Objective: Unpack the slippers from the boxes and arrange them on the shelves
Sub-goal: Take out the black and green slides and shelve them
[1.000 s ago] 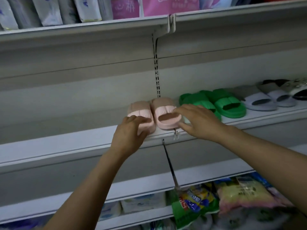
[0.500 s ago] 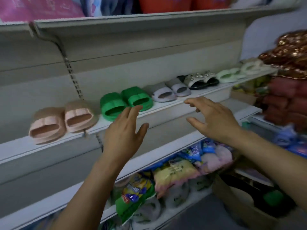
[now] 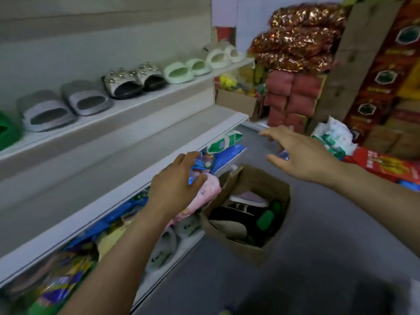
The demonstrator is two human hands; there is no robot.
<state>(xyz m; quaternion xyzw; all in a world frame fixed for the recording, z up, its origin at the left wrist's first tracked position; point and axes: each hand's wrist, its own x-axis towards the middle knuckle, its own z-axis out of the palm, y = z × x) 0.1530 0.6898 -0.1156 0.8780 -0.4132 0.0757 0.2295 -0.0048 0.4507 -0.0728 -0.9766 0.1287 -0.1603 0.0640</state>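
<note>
On the grey floor beside white shop shelving, an open brown cardboard box (image 3: 238, 248) holds loose slippers (image 3: 248, 197) in lilac, black and green. Above it, the left hand (image 3: 177, 180) hovers, fingers loosely bent, empty. The right hand (image 3: 302, 155) spreads wide, also empty. Grey rubber slides (image 3: 87, 98) sit on the upper shelf (image 3: 136, 105).

A single wide-angle view, worn at head height, looks forward and steeply down. It faces along the white metal shelf unit (image 3: 145, 99), whose front edges run from the lower left corner away to the upper middle, close on the left. The open brown cardboard box (image 3: 241, 248) is seen from above, near centre, on the grey floor (image 3: 318, 246). The stacked shiny red-gold foil packets (image 3: 300, 37) lie farther off, upper right.
</note>
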